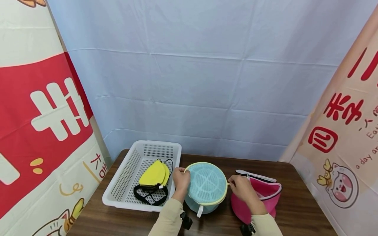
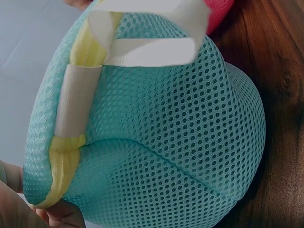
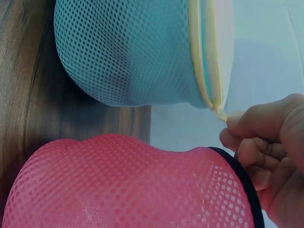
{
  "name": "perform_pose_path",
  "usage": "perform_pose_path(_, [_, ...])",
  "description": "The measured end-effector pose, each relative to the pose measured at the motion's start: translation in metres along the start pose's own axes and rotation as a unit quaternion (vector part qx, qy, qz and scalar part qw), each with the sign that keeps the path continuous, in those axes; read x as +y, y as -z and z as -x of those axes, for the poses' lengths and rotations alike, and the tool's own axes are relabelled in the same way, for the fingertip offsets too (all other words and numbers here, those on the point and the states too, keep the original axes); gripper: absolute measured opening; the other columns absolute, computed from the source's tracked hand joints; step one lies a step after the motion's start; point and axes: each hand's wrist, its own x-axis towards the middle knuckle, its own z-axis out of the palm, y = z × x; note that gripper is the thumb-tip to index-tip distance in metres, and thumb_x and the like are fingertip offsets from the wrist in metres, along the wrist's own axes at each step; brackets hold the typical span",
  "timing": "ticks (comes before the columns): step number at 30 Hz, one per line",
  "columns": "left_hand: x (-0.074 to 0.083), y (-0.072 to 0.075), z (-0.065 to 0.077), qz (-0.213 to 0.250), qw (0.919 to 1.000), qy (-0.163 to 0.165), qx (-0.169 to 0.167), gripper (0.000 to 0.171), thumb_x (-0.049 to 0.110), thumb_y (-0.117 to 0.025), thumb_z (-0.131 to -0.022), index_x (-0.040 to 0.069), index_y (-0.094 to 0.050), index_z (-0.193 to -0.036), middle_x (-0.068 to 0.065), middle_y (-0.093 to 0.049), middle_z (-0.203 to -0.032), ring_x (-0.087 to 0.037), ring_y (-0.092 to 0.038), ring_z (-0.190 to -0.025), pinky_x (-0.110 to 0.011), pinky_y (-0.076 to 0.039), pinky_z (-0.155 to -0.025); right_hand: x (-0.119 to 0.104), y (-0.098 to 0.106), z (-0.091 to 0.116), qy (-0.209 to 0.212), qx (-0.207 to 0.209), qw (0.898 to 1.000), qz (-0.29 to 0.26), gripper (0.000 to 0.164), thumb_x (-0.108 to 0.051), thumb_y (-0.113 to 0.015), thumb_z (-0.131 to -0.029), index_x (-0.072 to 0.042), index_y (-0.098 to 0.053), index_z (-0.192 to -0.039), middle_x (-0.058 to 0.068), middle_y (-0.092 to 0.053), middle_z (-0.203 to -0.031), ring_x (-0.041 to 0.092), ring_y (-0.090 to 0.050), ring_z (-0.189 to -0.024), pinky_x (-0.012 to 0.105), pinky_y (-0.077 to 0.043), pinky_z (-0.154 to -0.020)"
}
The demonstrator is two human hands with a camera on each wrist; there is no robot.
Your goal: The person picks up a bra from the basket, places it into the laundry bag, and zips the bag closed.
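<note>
A round light-blue mesh laundry bag (image 1: 206, 183) with yellow edging stands on the table, its lid lying over the top. My left hand (image 1: 181, 180) pinches its rim at the left side, thumb on top and fingers beneath. At the opposite side my right hand (image 1: 240, 186) pinches the small yellow zipper pull (image 3: 221, 114) between thumb and finger. In the right wrist view the lid's edge stands slightly apart from the body near the pull. A white fabric tab (image 1: 200, 210) hangs at the front. Right beside my right hand is a pink mesh bag (image 1: 242, 208), its lid folded back.
At the left stands a white perforated plastic basket (image 1: 116, 183). In it lies a yellow cupped garment (image 1: 153, 174) with black straps (image 1: 150, 197). The dark wooden table (image 1: 301, 203) meets a pale hanging cloth (image 1: 200, 82) at the back, with printed cloths at both sides.
</note>
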Motion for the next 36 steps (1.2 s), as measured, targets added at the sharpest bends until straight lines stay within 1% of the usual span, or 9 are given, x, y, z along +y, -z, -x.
perform_pose_path(3, [0.001,0.002,0.000,-0.004,1.0000,0.005,-0.004,0.008,-0.002,-0.055,-0.077,0.001,-0.053,-0.084,-0.010,-0.049,-0.073,-0.023,-0.046,-0.064,-0.037,-0.039,-0.059,0.000,-0.002,-0.001,0.001,-0.008,1.000,0.014,0.009,0.007,-0.068,-0.073,-0.002,-0.066,-0.074,0.003,-0.062,-0.071,0.015,-0.055,-0.062,0.034,-0.047,-0.058])
perform_pose_path(8, [0.000,0.003,0.002,-0.007,0.9999,0.008,-0.009,0.008,-0.003,-0.056,-0.078,0.001,-0.053,-0.086,-0.009,-0.049,-0.073,-0.023,-0.047,-0.064,-0.037,-0.040,-0.059,0.000,-0.002,-0.002,-0.012,-0.023,0.999,0.018,0.014,0.006,-0.067,-0.069,-0.007,-0.062,-0.067,-0.004,-0.054,-0.062,0.012,-0.048,-0.057,0.035,-0.043,-0.058])
perform_pose_path(11, [-0.001,0.003,0.002,-0.009,0.9999,0.007,-0.011,0.008,-0.002,-0.056,-0.079,0.001,-0.054,-0.086,-0.009,-0.050,-0.074,-0.023,-0.048,-0.066,-0.037,-0.040,-0.059,0.000,-0.002,-0.002,-0.016,-0.028,0.999,0.015,0.018,0.007,-0.067,-0.069,-0.009,-0.059,-0.065,-0.006,-0.051,-0.060,0.010,-0.044,-0.055,0.033,-0.041,-0.056])
perform_pose_path(16, [0.000,0.005,0.001,-0.023,0.9996,0.002,-0.018,0.007,-0.001,-0.058,-0.080,0.002,-0.053,-0.086,-0.008,-0.050,-0.075,-0.023,-0.049,-0.066,-0.037,-0.040,-0.060,-0.001,-0.003,-0.002,-0.016,-0.024,0.999,0.025,0.015,0.009,-0.067,-0.070,-0.006,-0.062,-0.068,-0.002,-0.055,-0.064,0.012,-0.048,-0.057,0.031,-0.044,-0.054])
perform_pose_path(20, [0.000,0.008,0.002,-0.071,0.9964,-0.043,-0.018,0.008,0.000,-0.058,-0.081,0.003,-0.055,-0.087,-0.007,-0.048,-0.076,-0.022,-0.046,-0.067,-0.037,-0.038,-0.059,0.000,-0.005,-0.001,-0.002,-0.014,0.999,0.044,0.012,0.008,-0.068,-0.071,-0.003,-0.068,-0.075,0.003,-0.061,-0.072,0.020,-0.058,-0.067,0.037,-0.049,-0.061])
perform_pose_path(25, [0.002,0.008,0.002,-0.137,0.9839,-0.114,-0.014,0.006,0.004,-0.061,-0.081,0.006,-0.057,-0.086,-0.006,-0.045,-0.082,-0.021,-0.044,-0.068,-0.037,-0.037,-0.059,0.002,-0.008,-0.001,0.012,0.010,0.997,0.073,0.011,0.005,-0.071,-0.070,-0.004,-0.069,-0.074,0.005,-0.059,-0.071,0.024,-0.059,-0.069,0.038,-0.048,-0.059])
perform_pose_path(29, [0.007,0.011,-0.001,-0.153,0.9799,-0.126,-0.021,0.006,0.007,-0.063,-0.081,0.009,-0.058,-0.083,-0.006,-0.045,-0.084,-0.021,-0.046,-0.069,-0.037,-0.040,-0.060,0.002,-0.010,-0.002,0.006,0.013,0.997,0.073,0.010,0.003,-0.070,-0.069,-0.006,-0.067,-0.071,0.003,-0.058,-0.069,0.021,-0.056,-0.064,0.036,-0.045,-0.055])
perform_pose_path(32, [0.012,0.014,-0.005,-0.158,0.9769,-0.138,-0.040,0.006,0.007,-0.063,-0.082,0.008,-0.058,-0.084,-0.006,-0.046,-0.085,-0.022,-0.046,-0.073,-0.038,-0.041,-0.062,0.002,-0.010,-0.003,-0.002,0.012,0.998,0.068,0.010,0.002,-0.070,-0.069,-0.007,-0.066,-0.070,0.002,-0.057,-0.070,0.019,-0.053,-0.063,0.035,-0.044,-0.055])
perform_pose_path(36, [0.015,0.018,-0.012,-0.178,0.9658,-0.173,-0.074,0.008,0.008,-0.063,-0.084,0.004,-0.060,-0.091,-0.008,-0.049,-0.086,-0.022,-0.046,-0.075,-0.038,-0.041,-0.064,0.002,-0.011,-0.004,-0.009,0.011,0.998,0.065,0.011,0.002,-0.070,-0.069,-0.008,-0.066,-0.070,0.001,-0.057,-0.070,0.016,-0.051,-0.062,0.035,-0.044,-0.054])
